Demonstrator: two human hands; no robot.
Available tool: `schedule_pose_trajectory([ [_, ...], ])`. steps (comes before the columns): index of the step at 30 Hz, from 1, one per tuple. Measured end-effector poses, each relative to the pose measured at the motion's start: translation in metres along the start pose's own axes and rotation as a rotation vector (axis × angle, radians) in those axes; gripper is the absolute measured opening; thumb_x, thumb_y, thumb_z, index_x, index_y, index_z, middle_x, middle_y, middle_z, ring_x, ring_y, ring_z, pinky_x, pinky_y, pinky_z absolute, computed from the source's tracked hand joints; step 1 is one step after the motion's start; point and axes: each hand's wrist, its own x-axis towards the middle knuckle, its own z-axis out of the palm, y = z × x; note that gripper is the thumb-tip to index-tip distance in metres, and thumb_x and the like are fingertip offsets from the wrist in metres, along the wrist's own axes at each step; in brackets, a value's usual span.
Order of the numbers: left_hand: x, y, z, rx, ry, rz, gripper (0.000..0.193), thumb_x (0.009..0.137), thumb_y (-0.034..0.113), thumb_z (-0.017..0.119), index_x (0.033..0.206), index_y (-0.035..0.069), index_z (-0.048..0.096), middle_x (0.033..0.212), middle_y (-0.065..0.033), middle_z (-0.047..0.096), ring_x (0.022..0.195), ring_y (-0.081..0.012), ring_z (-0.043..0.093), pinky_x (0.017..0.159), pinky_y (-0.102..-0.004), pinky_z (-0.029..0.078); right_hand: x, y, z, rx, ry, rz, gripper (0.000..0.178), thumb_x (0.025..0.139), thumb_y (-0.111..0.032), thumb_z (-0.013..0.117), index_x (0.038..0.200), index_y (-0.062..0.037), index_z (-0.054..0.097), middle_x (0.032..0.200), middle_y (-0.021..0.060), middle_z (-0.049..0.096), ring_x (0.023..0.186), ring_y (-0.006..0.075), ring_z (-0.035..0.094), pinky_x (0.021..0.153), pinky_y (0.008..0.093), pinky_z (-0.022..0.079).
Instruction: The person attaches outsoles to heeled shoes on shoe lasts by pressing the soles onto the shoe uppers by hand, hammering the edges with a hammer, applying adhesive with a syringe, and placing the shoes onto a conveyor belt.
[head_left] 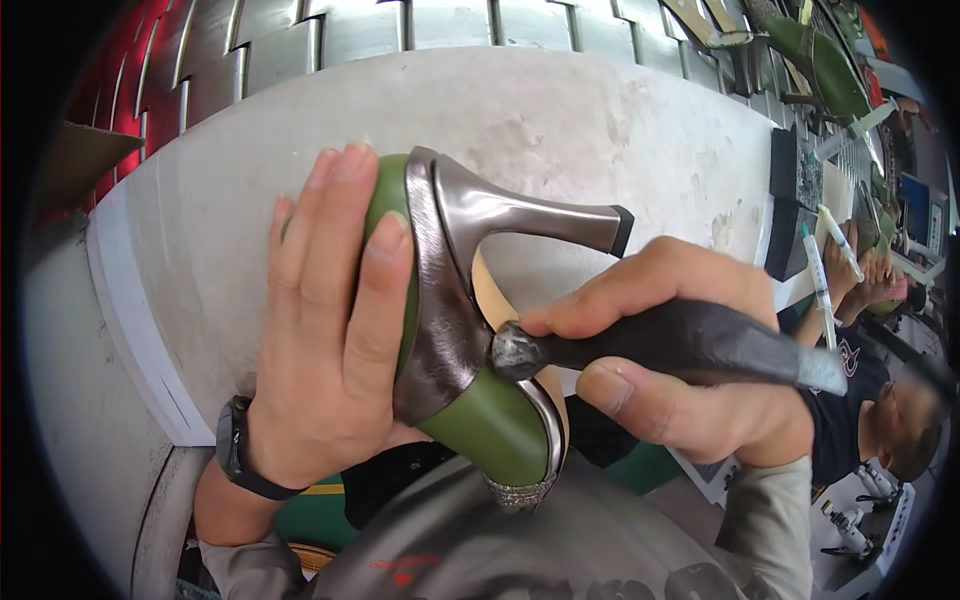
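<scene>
A high-heeled shoe in metallic bronze leather sits on a green shoe last, its heel toward the right and its glittery toe strap toward me. My left hand presses against the back and side of it, fingers spread along the green last. In my right hand is a dark tool with a rounded, worn grey knob at one end and a pale flat tip at the other. That knob touches the shoe's side by the sole edge, below the heel. The tan sole shows partly behind it.
A pale, stained work board lies under my hands. Beyond it runs a metal slat conveyor. Several syringes stand at the right near a dark block. More shoes on green lasts lie far right, and a co-worker sits there.
</scene>
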Motion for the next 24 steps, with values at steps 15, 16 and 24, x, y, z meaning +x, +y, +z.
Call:
schedule_pose_trajectory([
  [15, -0.006, -0.001, -0.005, -0.055, 0.020, 0.010, 0.143, 0.063, 0.058, 0.097, 0.168, 0.000, 0.018, 0.166, -0.0384, 0.024, 0.152, -0.0556, 0.032, 0.124, -0.0606, 0.030, -0.001, 0.040, 0.026, 0.225, 0.408, -0.604, 0.029, 0.110, -0.026, 0.048, 0.107, 0.0016, 0.057, 0.102, 0.0305, 0.070, 0.058, 0.0216, 0.064, 0.057, 0.0331, 0.058],
  [16, -0.006, -0.002, -0.005, -0.057, 0.027, 0.006, 0.143, 0.063, 0.058, 0.097, 0.168, 0.000, 0.018, 0.166, -0.0384, 0.024, 0.152, -0.0556, 0.032, 0.124, -0.0606, 0.030, 0.001, 0.037, 0.027, 0.265, 0.412, -0.518, 0.029, 0.110, -0.026, 0.049, 0.106, 0.0013, 0.058, 0.099, 0.0305, 0.070, 0.055, 0.0219, 0.063, 0.055, 0.0335, 0.058],
  [24, -0.006, -0.004, -0.006, -0.080, -0.002, -0.023, 0.128, 0.074, 0.072, 0.076, 0.166, -0.001, 0.025, 0.168, -0.0339, 0.027, 0.152, -0.0532, 0.033, 0.120, -0.0699, 0.026, 0.028, 0.024, 0.031, 0.247, 0.472, -0.542, 0.031, 0.107, -0.028, 0.052, 0.098, 0.0009, 0.057, 0.090, 0.0275, 0.070, 0.048, 0.0202, 0.058, 0.047, 0.0321, 0.053],
])
